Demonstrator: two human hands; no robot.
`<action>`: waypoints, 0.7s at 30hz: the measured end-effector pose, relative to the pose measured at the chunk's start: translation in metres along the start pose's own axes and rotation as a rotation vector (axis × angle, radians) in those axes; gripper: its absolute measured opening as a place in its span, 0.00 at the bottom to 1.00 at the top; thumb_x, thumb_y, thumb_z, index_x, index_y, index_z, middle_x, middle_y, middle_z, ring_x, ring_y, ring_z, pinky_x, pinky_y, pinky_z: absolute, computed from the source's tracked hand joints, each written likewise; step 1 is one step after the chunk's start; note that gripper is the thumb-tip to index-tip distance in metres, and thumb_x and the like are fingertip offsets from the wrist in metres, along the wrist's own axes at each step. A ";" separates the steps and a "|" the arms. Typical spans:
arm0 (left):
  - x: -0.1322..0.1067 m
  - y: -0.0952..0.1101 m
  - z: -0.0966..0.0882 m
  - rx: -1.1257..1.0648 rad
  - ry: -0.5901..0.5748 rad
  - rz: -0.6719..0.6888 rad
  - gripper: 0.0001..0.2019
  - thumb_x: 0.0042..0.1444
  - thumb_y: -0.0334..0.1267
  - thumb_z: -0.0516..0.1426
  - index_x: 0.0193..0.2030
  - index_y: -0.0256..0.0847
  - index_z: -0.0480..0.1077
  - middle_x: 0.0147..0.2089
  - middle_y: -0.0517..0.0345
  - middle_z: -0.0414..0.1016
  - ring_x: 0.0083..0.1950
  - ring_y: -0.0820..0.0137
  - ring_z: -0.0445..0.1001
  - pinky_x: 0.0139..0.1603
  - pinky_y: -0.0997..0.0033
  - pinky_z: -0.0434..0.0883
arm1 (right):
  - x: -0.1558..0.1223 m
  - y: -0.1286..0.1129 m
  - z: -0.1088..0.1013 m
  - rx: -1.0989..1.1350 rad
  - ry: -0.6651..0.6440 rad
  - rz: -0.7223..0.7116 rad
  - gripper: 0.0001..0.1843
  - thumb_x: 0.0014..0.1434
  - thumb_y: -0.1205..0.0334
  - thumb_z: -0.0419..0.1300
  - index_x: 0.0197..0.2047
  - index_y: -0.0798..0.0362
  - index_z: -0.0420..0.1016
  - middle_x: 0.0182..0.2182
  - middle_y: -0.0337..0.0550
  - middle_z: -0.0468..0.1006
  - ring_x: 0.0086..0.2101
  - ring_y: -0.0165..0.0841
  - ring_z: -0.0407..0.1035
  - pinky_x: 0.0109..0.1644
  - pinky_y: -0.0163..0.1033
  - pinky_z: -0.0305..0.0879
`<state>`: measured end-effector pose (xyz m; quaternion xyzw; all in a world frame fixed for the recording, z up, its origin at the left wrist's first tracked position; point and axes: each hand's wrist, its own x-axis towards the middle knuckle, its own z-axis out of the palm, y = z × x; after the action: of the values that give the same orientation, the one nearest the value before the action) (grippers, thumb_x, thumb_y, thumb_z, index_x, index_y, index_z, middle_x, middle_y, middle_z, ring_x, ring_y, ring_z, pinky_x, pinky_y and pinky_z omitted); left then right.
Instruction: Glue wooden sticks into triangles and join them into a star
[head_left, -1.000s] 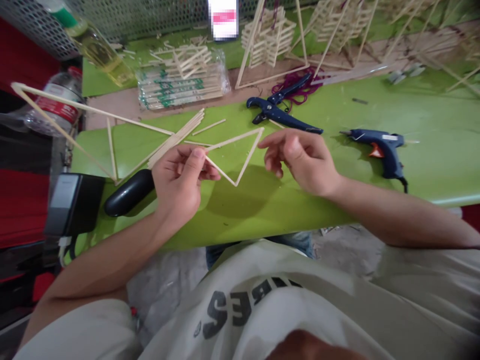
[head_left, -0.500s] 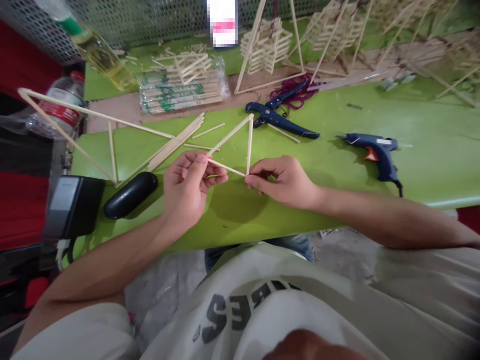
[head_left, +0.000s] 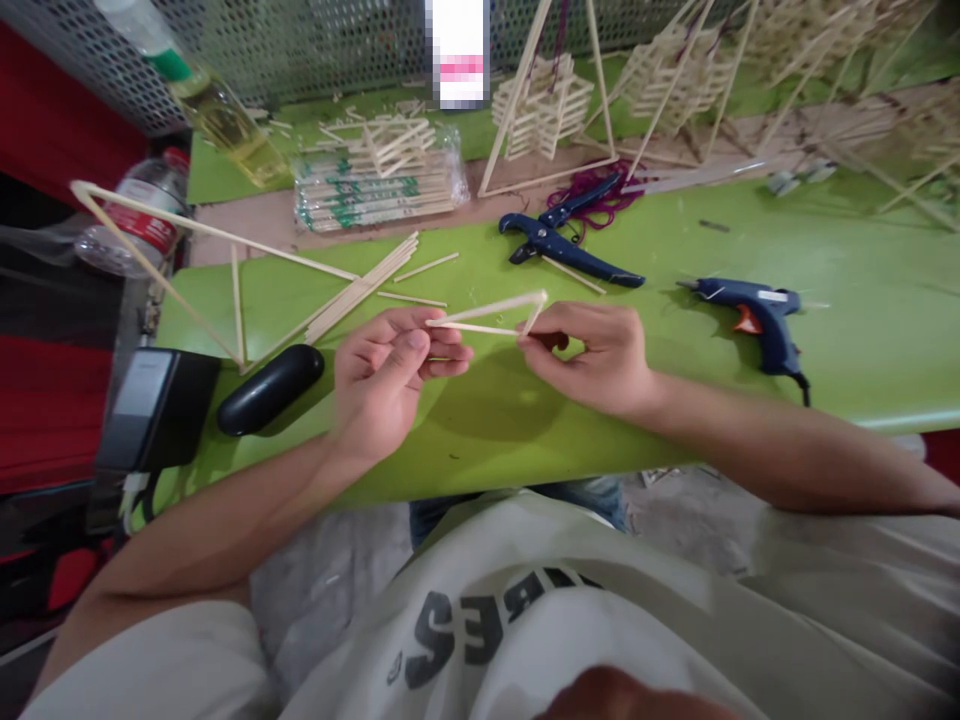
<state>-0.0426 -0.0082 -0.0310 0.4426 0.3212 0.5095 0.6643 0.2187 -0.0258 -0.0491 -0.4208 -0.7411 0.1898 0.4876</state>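
A small triangle of thin wooden sticks [head_left: 487,310] hangs above the green table, tilted so that I see it nearly edge-on. At its left corner is my left hand [head_left: 382,375], thumb and index closed there and the other fingers loosely curled. My right hand [head_left: 592,350] pinches the lower right corner between thumb and fingers. Behind the left hand lies a bundle of loose sticks [head_left: 364,287], with a few single sticks beside it. A larger stick triangle [head_left: 238,300] stands left of the bundle. Blue cutting pliers [head_left: 559,240] lie beyond the small triangle.
A blue glue gun [head_left: 761,300] lies on the green table [head_left: 862,350] at right. At left are a black case [head_left: 270,390], a black box [head_left: 161,405] and bottles [head_left: 240,135]. Packaged sticks [head_left: 382,195], purple cord [head_left: 596,210] and stick structures [head_left: 544,105] line the back.
The small triangle has tipped from facing me to nearly edge-on, its top corner dropping towards the table. My right hand has shifted slightly right and up; the view has shifted a little.
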 end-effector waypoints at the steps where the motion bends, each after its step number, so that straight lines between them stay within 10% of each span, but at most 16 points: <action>1: 0.000 0.000 0.000 -0.014 0.013 -0.013 0.12 0.69 0.47 0.74 0.52 0.43 0.86 0.45 0.56 0.91 0.43 0.68 0.92 0.44 0.74 0.90 | 0.000 0.001 -0.002 -0.032 -0.003 -0.053 0.05 0.68 0.67 0.70 0.43 0.50 0.89 0.35 0.42 0.90 0.30 0.32 0.81 0.35 0.39 0.76; 14: 0.005 0.009 0.003 -0.005 0.016 -0.143 0.18 0.57 0.42 0.80 0.51 0.42 0.85 0.38 0.58 0.88 0.35 0.69 0.88 0.36 0.73 0.87 | 0.002 0.006 -0.013 -0.361 0.003 -0.289 0.08 0.66 0.65 0.73 0.47 0.46 0.90 0.38 0.43 0.93 0.32 0.38 0.85 0.36 0.46 0.76; 21: 0.001 0.008 0.005 0.052 0.061 -0.126 0.14 0.59 0.34 0.77 0.51 0.41 0.85 0.39 0.56 0.91 0.34 0.70 0.90 0.35 0.77 0.87 | 0.002 -0.006 -0.009 -0.049 -0.060 -0.006 0.09 0.69 0.67 0.70 0.51 0.51 0.89 0.39 0.45 0.92 0.32 0.34 0.84 0.38 0.41 0.79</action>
<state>-0.0407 -0.0082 -0.0217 0.4227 0.3816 0.4714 0.6734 0.2235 -0.0288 -0.0403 -0.4245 -0.7610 0.1824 0.4554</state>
